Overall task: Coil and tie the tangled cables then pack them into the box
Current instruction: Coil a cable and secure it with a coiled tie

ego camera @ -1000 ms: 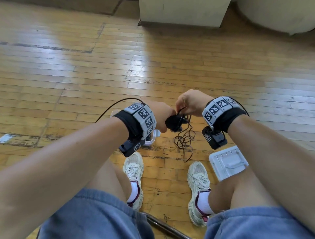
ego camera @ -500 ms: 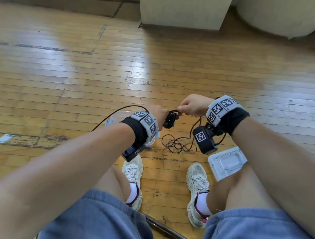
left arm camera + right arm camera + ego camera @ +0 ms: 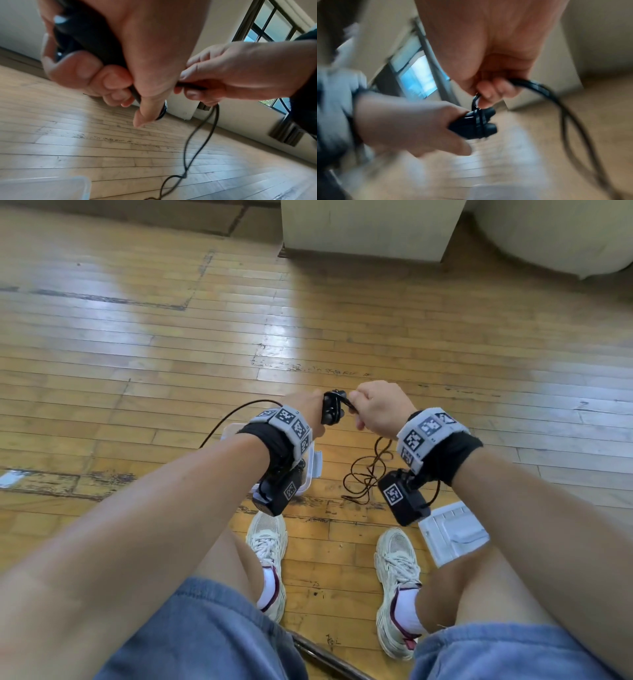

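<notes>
My left hand (image 3: 306, 419) grips a black power adapter (image 3: 331, 412) above the floor, with a turn of black cable across it. My right hand (image 3: 376, 409), just to its right, pinches the cable (image 3: 190, 85) close to the adapter. In the right wrist view the fingers (image 3: 489, 90) hold a small loop of cable right above the adapter (image 3: 473, 125). The rest of the cable (image 3: 363, 477) hangs down to a loose tangle on the floor. A clear plastic box (image 3: 317, 463) sits on the floor, partly hidden under my left wrist.
The white box lid (image 3: 452, 532) lies on the wooden floor by my right knee. My two feet in white sneakers (image 3: 267, 539) rest below the hands. A thin black cord (image 3: 226, 419) arcs left of my left wrist. A pale cabinet (image 3: 366, 227) stands far ahead.
Both hands have moved a little forward and stayed close together. The right hand has brought the cable over to the top of the adapter. The tangle on the floor has shifted.
</notes>
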The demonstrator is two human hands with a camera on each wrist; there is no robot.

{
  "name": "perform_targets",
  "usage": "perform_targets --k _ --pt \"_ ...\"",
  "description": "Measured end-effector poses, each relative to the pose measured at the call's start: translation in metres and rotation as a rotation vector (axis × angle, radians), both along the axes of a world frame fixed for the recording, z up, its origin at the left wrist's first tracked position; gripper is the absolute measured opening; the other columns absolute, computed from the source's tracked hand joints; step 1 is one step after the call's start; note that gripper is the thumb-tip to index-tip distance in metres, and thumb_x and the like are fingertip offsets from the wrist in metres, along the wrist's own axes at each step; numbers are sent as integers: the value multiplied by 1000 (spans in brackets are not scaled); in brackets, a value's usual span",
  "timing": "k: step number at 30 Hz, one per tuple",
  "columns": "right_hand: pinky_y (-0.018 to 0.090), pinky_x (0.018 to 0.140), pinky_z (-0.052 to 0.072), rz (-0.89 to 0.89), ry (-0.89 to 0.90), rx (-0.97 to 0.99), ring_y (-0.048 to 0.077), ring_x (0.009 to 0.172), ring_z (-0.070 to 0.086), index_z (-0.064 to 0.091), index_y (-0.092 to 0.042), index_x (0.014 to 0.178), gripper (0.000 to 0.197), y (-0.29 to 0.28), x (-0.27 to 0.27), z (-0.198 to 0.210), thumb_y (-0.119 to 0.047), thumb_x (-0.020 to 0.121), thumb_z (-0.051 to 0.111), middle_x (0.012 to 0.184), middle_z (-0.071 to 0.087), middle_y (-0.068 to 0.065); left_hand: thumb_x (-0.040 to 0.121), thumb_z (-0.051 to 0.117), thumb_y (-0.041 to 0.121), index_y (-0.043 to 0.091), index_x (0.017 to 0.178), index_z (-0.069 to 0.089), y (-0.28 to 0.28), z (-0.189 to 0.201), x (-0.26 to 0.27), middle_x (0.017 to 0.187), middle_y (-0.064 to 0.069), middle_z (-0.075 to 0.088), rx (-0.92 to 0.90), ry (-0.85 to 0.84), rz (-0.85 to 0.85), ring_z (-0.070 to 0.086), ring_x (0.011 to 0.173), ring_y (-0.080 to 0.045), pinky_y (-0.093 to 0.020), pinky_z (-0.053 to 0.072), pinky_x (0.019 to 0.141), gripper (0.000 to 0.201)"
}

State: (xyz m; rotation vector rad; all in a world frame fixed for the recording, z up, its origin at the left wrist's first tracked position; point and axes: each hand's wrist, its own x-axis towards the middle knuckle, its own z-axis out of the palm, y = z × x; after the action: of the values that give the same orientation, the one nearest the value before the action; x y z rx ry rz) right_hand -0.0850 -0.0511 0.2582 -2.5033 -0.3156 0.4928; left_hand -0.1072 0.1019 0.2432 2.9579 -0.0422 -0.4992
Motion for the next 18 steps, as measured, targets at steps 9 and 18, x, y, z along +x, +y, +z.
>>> perform_targets --k 9,18 --pt "22 57 35 -330 808 531 8 56 43 67 -9 109 32 -7 12 2 -33 105 47 61 51 -5 92 59 19 15 120 45 6 -3 5 70 4 39 10 -153 73 51 69 -21 -32 39 60 32" --pt "28 68 54 -281 560 652 12 65 57 65 -8 93 18 2 2 -2 -20 102 55 71 61 0 89 68 26 16 124 47 8 4 10 97 -2 58 -170 -70 151 57 82 -22 -33 46 69 42"
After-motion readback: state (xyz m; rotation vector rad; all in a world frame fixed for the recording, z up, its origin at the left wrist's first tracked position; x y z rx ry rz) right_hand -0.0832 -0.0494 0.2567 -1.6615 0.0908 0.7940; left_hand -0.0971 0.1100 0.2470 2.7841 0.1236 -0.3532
